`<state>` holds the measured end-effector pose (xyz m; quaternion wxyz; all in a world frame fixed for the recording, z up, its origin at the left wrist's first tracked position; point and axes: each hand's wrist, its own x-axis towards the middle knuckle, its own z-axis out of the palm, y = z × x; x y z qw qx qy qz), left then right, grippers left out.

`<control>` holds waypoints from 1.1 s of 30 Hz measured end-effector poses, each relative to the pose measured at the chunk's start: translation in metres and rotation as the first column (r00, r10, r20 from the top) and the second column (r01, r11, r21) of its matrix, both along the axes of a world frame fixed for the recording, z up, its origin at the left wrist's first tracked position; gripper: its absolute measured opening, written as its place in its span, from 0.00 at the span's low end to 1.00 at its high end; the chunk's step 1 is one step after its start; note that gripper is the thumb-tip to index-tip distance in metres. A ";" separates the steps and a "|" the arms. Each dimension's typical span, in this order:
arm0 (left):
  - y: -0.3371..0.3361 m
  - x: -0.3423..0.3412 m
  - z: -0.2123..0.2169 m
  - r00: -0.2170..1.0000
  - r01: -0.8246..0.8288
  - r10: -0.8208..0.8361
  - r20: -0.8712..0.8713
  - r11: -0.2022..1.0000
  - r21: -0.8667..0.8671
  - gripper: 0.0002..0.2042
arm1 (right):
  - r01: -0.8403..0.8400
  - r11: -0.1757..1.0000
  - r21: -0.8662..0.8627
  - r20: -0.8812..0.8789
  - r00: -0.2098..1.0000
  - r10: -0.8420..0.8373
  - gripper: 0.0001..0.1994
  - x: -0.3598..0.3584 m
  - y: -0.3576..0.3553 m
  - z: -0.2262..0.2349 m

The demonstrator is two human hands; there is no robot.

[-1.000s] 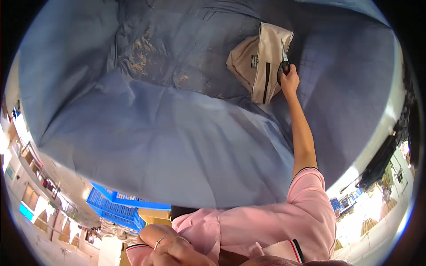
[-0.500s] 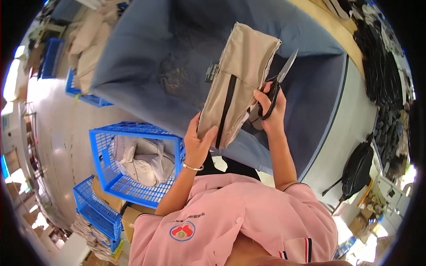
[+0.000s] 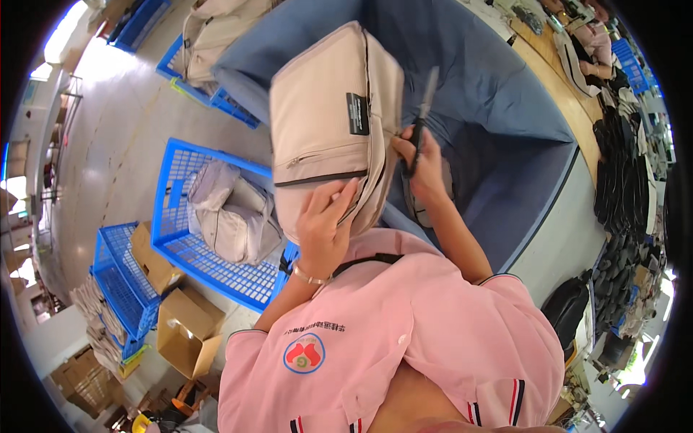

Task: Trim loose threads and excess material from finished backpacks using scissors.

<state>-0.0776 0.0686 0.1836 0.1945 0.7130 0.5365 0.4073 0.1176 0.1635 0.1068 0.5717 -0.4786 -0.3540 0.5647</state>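
Your left hand grips the lower edge of the beige fabric bag, raised upright before you over the blue cloth-lined bin. Your right hand clasps slim dark-handled scissors beside its zipped edge.

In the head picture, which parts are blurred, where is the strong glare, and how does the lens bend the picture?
Head view: the scissors in the right hand are smeared by motion, while the beige bag and left hand look sharp; glare washes out the floor at upper left; the fisheye bends the blue crate edges and leaves black corners.
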 end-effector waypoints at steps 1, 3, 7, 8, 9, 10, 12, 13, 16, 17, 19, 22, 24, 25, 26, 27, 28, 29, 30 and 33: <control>-0.001 0.004 -0.023 0.999 0.015 -0.014 0.028 1.000 -0.021 0.22 | -0.062 0.994 -0.093 0.097 0.993 0.071 0.06 0.002 -0.004 -0.022; -0.010 0.019 -0.084 0.996 0.041 -0.033 0.079 0.994 -0.104 0.22 | -0.067 0.998 -0.013 0.328 0.942 0.068 0.06 0.011 -0.012 -0.073; -0.015 0.040 -0.129 0.973 0.168 -0.123 0.194 0.957 -0.235 0.21 | -0.041 0.998 -0.042 0.603 0.796 0.058 0.08 0.040 -0.044 -0.110; -0.016 0.041 -0.135 0.970 0.182 -0.132 0.203 0.951 -0.249 0.21 | 0.001 0.996 -0.085 0.642 0.765 0.054 0.08 0.044 -0.054 -0.107; -0.014 0.044 -0.138 0.968 0.171 -0.115 0.222 0.953 -0.250 0.21 | 0.061 0.994 -0.096 0.701 0.713 0.023 0.09 0.047 -0.064 -0.096; -0.013 0.046 -0.140 0.966 0.158 -0.097 0.239 0.955 -0.249 0.22 | 0.078 0.991 -0.107 0.708 0.706 0.021 0.09 0.048 -0.072 -0.082; -0.011 0.051 -0.144 0.959 0.182 -0.111 0.260 0.946 -0.269 0.21 | 0.152 0.926 -0.345 0.664 0.737 0.127 0.11 0.045 -0.083 -0.055; -0.011 0.054 -0.146 0.955 0.172 -0.090 0.283 0.944 -0.282 0.20 | 0.172 0.921 -0.351 0.668 0.735 0.117 0.11 0.042 -0.089 -0.047; -0.010 0.057 -0.153 0.941 0.186 -0.075 0.330 0.930 -0.318 0.19 | 0.140 0.948 -0.285 0.747 0.653 0.128 0.17 0.033 -0.105 -0.041; -0.010 0.058 -0.155 0.934 0.191 -0.065 0.351 0.922 -0.337 0.18 | 0.107 0.953 -0.284 0.789 0.591 0.168 0.19 0.030 -0.109 -0.047; -0.010 0.059 -0.155 0.928 0.200 -0.060 0.367 0.912 -0.358 0.18 | 0.048 0.928 -0.370 0.804 0.517 0.294 0.24 0.026 -0.111 -0.050; -0.010 0.058 -0.156 0.927 0.198 -0.054 0.370 0.910 -0.365 0.18 | 0.071 0.932 -0.355 0.817 0.509 0.272 0.27 0.018 -0.104 -0.052; -0.011 0.055 -0.156 0.931 0.196 -0.060 0.359 0.914 -0.356 0.18 | 0.071 0.930 -0.361 0.822 0.495 0.281 0.29 0.014 -0.096 -0.045; -0.012 0.054 -0.156 0.932 0.197 -0.062 0.358 0.913 -0.356 0.18 | 0.068 0.919 -0.387 0.815 0.491 0.307 0.30 0.011 -0.091 -0.039; -0.013 0.053 -0.156 0.932 0.197 -0.062 0.357 0.913 -0.356 0.18 | 0.065 0.908 -0.414 0.808 0.486 0.334 0.31 0.009 -0.089 -0.036; -0.013 0.052 -0.154 0.932 0.200 -0.066 0.357 0.914 -0.353 0.18 | 0.067 0.909 -0.411 0.809 0.486 0.330 0.31 0.009 -0.087 -0.036; -0.014 0.051 -0.152 0.923 0.215 -0.067 0.378 0.905 -0.366 0.19 | 0.077 0.921 -0.383 0.833 0.461 0.307 0.32 0.008 -0.085 -0.036; -0.014 0.050 -0.150 0.914 0.231 -0.067 0.400 0.896 -0.378 0.20 | 0.086 0.931 -0.354 0.855 0.434 0.285 0.33 0.008 -0.083 -0.037; -0.014 0.049 -0.151 0.914 0.230 -0.066 0.400 0.897 -0.377 0.20 | 0.085 0.931 -0.354 0.855 0.433 0.285 0.33 0.008 -0.084 -0.037; -0.015 0.047 -0.152 0.909 0.228 -0.067 0.412 0.906 -0.356 0.22 | 0.071 0.953 -0.296 0.891 0.380 0.248 0.33 0.006 -0.086 -0.034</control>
